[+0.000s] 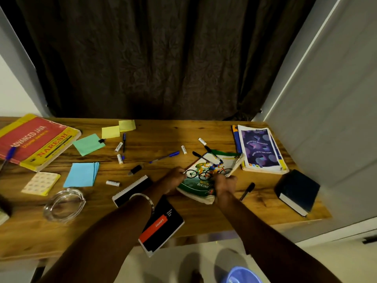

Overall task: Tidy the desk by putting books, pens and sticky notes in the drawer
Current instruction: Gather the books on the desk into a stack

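A green notebook with cyclists on its cover lies near the middle right of the wooden desk. My left hand grips its left edge and my right hand grips its lower right part. Two black pens rest on top of it. A purple notebook and a dark thick book lie to the right. A red and yellow Java book sits far left. A black spiral pad lies under my left forearm. Sticky notes in yellow, green and blue lie left of centre. No drawer shows.
A blue pen, a black marker, a black cap and several white tubes are scattered on the desk. A glass ashtray stands front left beside a dotted pad. A dark curtain hangs behind; a blue bowl sits below.
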Motion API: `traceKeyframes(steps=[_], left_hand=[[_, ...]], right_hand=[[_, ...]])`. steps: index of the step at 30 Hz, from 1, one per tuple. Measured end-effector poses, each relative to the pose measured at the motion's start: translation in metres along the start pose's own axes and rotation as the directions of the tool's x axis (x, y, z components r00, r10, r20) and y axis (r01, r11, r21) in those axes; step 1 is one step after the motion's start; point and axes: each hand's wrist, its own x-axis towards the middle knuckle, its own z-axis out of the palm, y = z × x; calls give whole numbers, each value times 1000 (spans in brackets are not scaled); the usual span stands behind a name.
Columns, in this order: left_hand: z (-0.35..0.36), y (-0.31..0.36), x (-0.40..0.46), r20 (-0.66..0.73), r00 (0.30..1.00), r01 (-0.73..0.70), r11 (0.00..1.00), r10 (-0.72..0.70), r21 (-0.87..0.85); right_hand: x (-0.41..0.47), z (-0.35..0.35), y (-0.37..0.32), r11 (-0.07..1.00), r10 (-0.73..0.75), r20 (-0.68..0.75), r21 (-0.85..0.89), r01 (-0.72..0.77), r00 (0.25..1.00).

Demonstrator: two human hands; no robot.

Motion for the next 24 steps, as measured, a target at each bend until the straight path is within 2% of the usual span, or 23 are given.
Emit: traceKeyframes(steps=[2, 5, 9, 12, 17, 22, 24], left_hand=[[6, 6, -2, 32, 999, 9, 997, -7, -82], [16, 14, -16, 140, 976, 198, 941, -164, -275], [31, 2, -19, 327, 940, 242, 871, -100, -427], [37, 5, -25, 382, 924, 208, 877, -30, -434], [41, 25, -36, 269, 956, 231, 865, -117, -446], [43, 46, -30, 167, 985, 117, 901, -50, -418], [46, 54, -22, 170, 985, 115, 889, -43, -443]], right_hand=[[-13, 0, -18, 996, -82, -42, 21, 83, 996], [-27, 4, -36, 986, -165, -115, 8, 167, 980], [-35, 0, -46, 983, -184, -191, -23, 183, 964], [-38, -6, -45, 982, -189, -199, -52, 182, 962], [-34, -27, -48, 975, -219, -183, -23, 219, 958], [-17, -50, -48, 964, -266, -137, -56, 261, 954], [-4, -59, -53, 964, -262, -125, -79, 253, 957]])
